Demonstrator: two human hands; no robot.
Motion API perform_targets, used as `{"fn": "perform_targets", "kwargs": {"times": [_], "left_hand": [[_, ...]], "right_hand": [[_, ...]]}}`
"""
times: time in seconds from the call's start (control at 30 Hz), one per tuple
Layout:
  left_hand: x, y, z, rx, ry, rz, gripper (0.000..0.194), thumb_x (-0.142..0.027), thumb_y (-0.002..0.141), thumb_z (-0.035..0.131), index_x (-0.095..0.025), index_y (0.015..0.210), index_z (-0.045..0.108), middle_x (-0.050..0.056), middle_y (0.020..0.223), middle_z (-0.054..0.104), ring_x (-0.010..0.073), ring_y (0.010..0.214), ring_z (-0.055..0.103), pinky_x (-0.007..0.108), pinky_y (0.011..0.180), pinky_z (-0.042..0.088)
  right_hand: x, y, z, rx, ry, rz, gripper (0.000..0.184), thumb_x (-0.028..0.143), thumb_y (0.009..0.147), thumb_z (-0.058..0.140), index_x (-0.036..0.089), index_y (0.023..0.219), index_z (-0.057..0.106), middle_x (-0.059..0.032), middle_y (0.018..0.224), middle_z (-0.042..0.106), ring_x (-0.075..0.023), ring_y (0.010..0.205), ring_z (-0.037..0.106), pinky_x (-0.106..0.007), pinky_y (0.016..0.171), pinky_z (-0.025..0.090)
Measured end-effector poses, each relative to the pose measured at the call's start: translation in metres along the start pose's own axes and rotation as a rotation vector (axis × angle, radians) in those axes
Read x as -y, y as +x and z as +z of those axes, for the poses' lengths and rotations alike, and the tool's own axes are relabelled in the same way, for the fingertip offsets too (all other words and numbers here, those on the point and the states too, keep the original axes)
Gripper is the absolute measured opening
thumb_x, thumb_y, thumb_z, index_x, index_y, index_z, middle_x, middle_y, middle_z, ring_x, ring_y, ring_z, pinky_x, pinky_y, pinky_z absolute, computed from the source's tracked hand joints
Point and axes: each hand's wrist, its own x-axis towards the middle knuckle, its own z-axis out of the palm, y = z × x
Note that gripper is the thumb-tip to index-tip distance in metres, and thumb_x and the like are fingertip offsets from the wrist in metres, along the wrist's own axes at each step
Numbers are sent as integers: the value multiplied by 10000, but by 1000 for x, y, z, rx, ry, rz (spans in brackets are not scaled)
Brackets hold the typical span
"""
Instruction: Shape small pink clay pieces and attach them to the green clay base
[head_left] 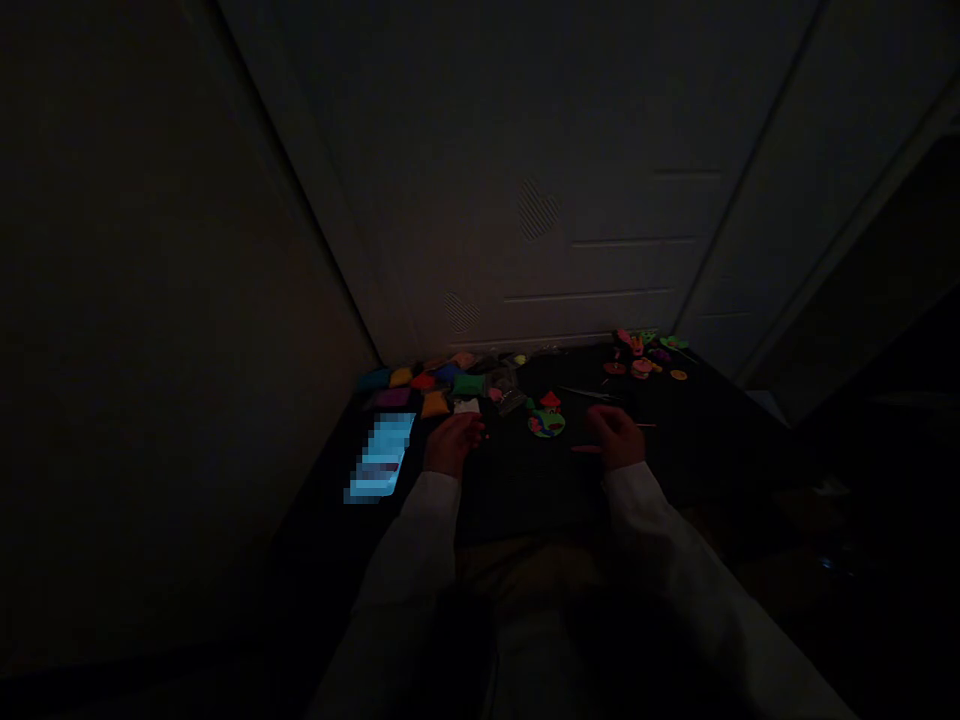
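Note:
In dim light, my left hand (450,445) is over the dark table with its fingers curled together. Small orange-red specks show beside its fingertips, and I cannot make out what, if anything, it pinches. My right hand (616,436) is also closed, fingers bent downward; anything inside is hidden. Just left of it lies a thin pink strip (586,449), apparently on the table. Between the hands sits a round green clay piece (547,424) with blue and pink parts, and a red pointed piece (550,400) stands at its far edge.
A lit phone or tablet (381,457) lies left of my left hand. Bags of coloured clay, including a green one (469,384), crowd the table's back left. Small coloured figures (640,368) occupy the back right. A thin metallic tool (589,393) lies behind my right hand, before a panelled wall (480,150).

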Motion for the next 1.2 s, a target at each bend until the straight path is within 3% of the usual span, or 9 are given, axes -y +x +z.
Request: {"fn": "perform_targets", "kwargs": {"times": [0.13,0.3,0.4,0.6,0.73,0.87,1.0,1.1,1.2], "left_hand": [[-1,0,1,-6,6,1,245,-291,547,611,-109,710,602,27,595,589,84,478,494,214,463,340],[-1,0,1,-9,1,-2,240,-290,545,609,-109,701,599,22,579,585,82,477,495,213,467,345],[-2,-1,2,-12,-2,-1,240,-292,545,613,-110,702,600,22,581,586,81,481,497,212,472,353],[-3,-1,1,-10,-5,-7,240,-278,539,620,-107,707,603,20,586,587,77,484,499,207,474,351],[-2,-1,1,-13,-5,0,240,-290,543,615,-112,704,602,20,588,588,82,490,503,211,479,352],[-2,0,1,-13,-3,3,243,-295,545,613,-113,707,601,22,589,588,82,490,502,211,477,348],[-2,0,1,-15,0,0,260,-303,537,619,-111,712,602,27,587,588,88,486,501,217,469,346],[-1,0,1,-18,1,-3,264,-302,532,624,-110,712,601,27,591,590,87,489,502,216,476,350],[-1,0,1,-21,-1,-2,261,-298,528,623,-108,706,601,27,591,588,87,497,504,215,481,353]], "right_hand": [[5,-3,2,38,25,16,465,536,643,499,145,888,554,-54,773,582,-126,627,541,-208,408,455],[1,-1,-1,6,-7,26,465,588,675,423,136,639,529,9,487,462,-61,421,416,-174,345,402],[-2,0,-3,5,-21,24,428,569,623,507,142,604,528,4,505,482,-76,454,444,-182,354,417],[0,-3,0,120,7,17,475,500,587,580,163,922,577,-63,893,585,-180,766,554,-231,417,488],[2,-5,3,165,20,11,541,533,661,476,160,1052,508,-84,922,585,-177,784,559,-232,426,488],[1,-4,3,155,-4,13,454,542,665,466,147,876,539,-55,752,598,-131,613,555,-217,409,465],[-3,-1,1,114,-55,1,378,501,561,599,149,675,523,1,555,540,-95,480,489,-206,388,433],[-3,-1,1,121,-69,-16,374,475,509,644,157,683,553,-15,647,572,-122,568,522,-221,418,453],[0,-3,2,179,-68,-20,401,489,569,595,171,814,593,-41,789,599,-153,676,554,-234,448,474]]}}
